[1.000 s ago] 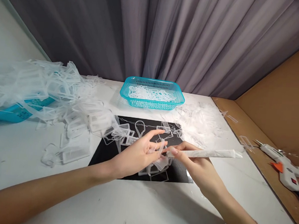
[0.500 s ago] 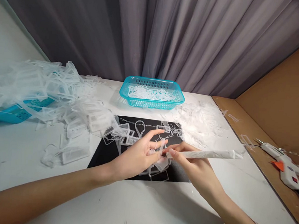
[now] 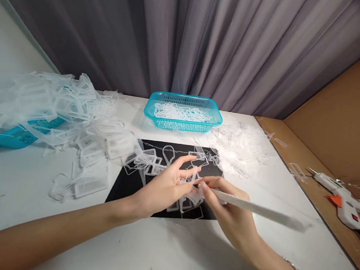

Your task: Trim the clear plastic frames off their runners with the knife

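Grey curtains (image 3: 191, 35) hang behind a white worktop (image 3: 157, 250), where a black mat (image 3: 123, 191) lies beneath both hands. On the left hand (image 3: 161, 188), the thumb and bent fingers pinch a translucent plastic piece (image 3: 197, 192) above the mat, the upper fingers slightly spread. The right hand (image 3: 232, 207) has its fingers closed around a white pen-like tool (image 3: 255, 209), its working end at the piece, its blurred far end slanting right. Beyond stands a blue basket (image 3: 183, 127) of white strips; translucent frames (image 3: 44, 102) heap up at left, a glue gun (image 3: 348, 208) lies at right.
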`<state>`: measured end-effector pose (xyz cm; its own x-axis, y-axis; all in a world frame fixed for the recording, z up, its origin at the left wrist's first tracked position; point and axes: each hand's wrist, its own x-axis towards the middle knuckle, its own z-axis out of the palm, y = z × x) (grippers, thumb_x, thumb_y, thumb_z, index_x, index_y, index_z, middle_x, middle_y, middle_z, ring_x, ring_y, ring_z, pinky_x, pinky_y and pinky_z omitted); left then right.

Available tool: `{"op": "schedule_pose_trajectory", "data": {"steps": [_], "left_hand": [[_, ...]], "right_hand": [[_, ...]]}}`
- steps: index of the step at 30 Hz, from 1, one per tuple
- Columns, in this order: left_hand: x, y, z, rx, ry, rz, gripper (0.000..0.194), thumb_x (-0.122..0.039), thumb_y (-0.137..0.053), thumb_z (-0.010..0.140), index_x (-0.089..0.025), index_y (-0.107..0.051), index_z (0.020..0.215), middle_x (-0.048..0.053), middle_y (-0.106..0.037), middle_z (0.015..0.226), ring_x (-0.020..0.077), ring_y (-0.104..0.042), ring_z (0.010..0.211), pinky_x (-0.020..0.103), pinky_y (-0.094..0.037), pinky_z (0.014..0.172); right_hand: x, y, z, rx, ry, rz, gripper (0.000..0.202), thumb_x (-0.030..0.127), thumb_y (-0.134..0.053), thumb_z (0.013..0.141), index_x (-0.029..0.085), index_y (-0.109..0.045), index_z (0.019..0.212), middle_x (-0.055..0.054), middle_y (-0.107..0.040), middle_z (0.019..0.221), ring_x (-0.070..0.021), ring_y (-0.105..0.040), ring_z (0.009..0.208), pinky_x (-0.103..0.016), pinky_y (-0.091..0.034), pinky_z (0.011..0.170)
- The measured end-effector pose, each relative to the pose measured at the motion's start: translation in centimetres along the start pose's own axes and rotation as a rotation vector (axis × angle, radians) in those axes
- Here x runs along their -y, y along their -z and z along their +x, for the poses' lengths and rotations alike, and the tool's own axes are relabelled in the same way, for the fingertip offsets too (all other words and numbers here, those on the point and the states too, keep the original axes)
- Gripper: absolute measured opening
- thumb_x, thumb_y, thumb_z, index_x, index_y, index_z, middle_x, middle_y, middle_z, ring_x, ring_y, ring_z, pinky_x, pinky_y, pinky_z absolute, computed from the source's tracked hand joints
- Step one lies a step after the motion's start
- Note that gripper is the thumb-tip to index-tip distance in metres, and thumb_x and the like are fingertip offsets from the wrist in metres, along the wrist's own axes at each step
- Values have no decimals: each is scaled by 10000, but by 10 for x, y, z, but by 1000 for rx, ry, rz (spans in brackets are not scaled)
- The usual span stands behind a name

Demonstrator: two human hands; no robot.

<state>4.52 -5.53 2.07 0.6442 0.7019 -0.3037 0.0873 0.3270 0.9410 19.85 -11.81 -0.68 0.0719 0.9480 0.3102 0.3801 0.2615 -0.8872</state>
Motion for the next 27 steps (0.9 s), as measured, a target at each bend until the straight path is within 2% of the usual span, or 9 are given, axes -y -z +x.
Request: {"op": "schedule_pose_trajectory", "data": {"steps": [5, 10, 14, 19, 23, 27], "left_hand": [[-1, 1, 0, -30, 41, -40, 599, -123, -541, 839, -298, -267, 1341, 114, -350, 1436, 214, -552, 1130, 394, -407, 991], [-1, 0, 0, -37, 53, -47, 621, -103, -546, 819, -293, -265, 1339, 130, -339, 1438, 220, -588, 1076, 395, -438, 947], [3, 2, 1, -40, 41, -39, 623, -91, -558, 802, -310, -294, 1322, 121, -358, 1430, 231, -564, 1105, 409, -435, 940], [2, 2, 0, -42, 32, -48, 603, -211, -605, 812, -328, -296, 1317, 120, -358, 1431, 253, -602, 1043, 475, -403, 961], [-6, 0, -2, -49, 74, -66, 684, -276, -645, 791, -299, -249, 1348, 129, -372, 1422, 239, -612, 1038, 431, -392, 989], [-9, 1, -2, -34, 49, -45, 669, -246, -625, 801, -283, -250, 1354, 104, -548, 1281, 219, -587, 1081, 389, -419, 957]], "right_hand": [[-6, -9, -8, -86, 293, -261, 170, 101, -498, 866, 193, -518, 724, -35, -655, 878, -116, -581, 651, -240, -438, 535], [-11, -13, -8, -83, 396, -354, 158, 62, -486, 871, 181, -513, 770, -73, -647, 942, -148, -579, 731, -276, -456, 597], [-15, -16, -8, -106, 520, -459, 164, 40, -468, 873, 167, -511, 778, -101, -660, 936, -190, -564, 768, -327, -435, 630], [-14, -12, -6, -67, 429, -539, 192, 69, -447, 886, 181, -537, 758, -99, -674, 946, -226, -582, 804, -353, -416, 665], [-13, 2, 1, -68, 316, -501, 193, 110, -425, 901, 201, -542, 777, -82, -660, 881, -209, -582, 797, -344, -416, 686], [-17, 21, 11, -182, 158, -490, 162, 215, -452, 910, 213, -542, 776, -28, -590, 688, -161, -515, 615, -310, -402, 600]]}}
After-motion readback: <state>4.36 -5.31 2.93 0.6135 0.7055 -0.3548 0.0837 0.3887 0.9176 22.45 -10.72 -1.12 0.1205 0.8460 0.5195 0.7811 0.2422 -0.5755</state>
